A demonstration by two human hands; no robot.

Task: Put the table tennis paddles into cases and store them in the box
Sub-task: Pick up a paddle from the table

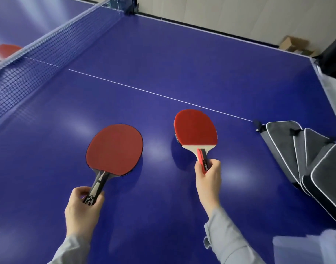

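I hold two red-faced paddles just above the blue table tennis table (163, 54). My left hand (83, 208) grips the black-and-grey handle of the left paddle (114, 149), whose blade lies low over the table. My right hand (208, 176) grips the red-and-black handle of the right paddle (195, 128), tilted with its blade raised. Several grey paddle cases (300, 155) with white piping lie overlapped at the right edge of the table. No box for storing is clearly in view.
The net (39, 54) runs across the upper left, with a third red paddle (7, 49) lying beyond it. A white centre line (144, 91) crosses the table. A cardboard box (294, 44) sits on the floor past the far right corner.
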